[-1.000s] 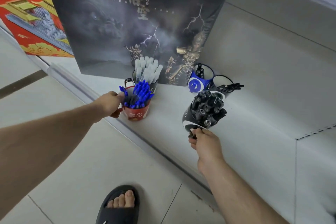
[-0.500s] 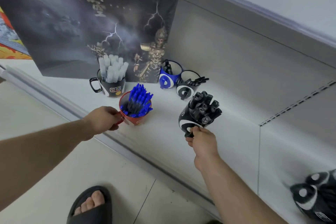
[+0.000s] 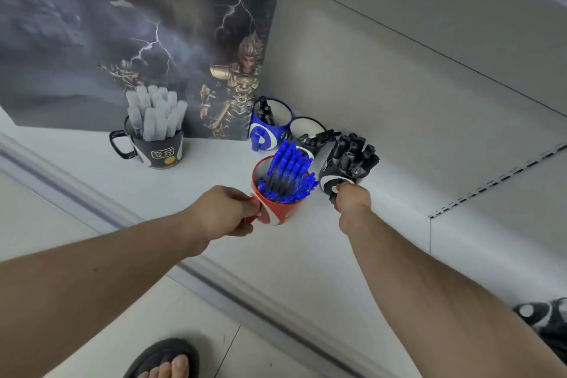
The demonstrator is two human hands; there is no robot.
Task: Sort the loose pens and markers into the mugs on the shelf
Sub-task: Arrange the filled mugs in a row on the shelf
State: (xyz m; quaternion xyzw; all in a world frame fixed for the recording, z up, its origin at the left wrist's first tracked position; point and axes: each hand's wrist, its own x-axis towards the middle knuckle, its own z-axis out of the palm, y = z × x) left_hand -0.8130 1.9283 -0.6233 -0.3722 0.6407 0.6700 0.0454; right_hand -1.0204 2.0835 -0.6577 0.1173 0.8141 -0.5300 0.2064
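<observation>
My left hand (image 3: 225,213) grips the handle of a red mug (image 3: 276,213) full of blue pens (image 3: 288,172), held above the white shelf (image 3: 214,163). To its right, my right hand (image 3: 351,199) holds the handle of a black-and-white mug (image 3: 329,179) packed with black markers (image 3: 352,153). Behind them stand a blue mug (image 3: 264,135) with a few black markers and a black mug (image 3: 306,127) with black pens leaning out. At the left, a black mug (image 3: 159,152) holds several pale grey markers (image 3: 156,112).
A dark poster box (image 3: 138,24) leans against the shelf's back wall. The shelf's front edge (image 3: 92,209) runs diagonally above the tiled floor. My sandalled foot (image 3: 165,362) is at the bottom. More black-and-white objects (image 3: 543,319) lie at the lower right.
The red mug moved right, close beside the black-and-white mug, which went back toward the wall. Both hands kept their grips. The view swung left.
</observation>
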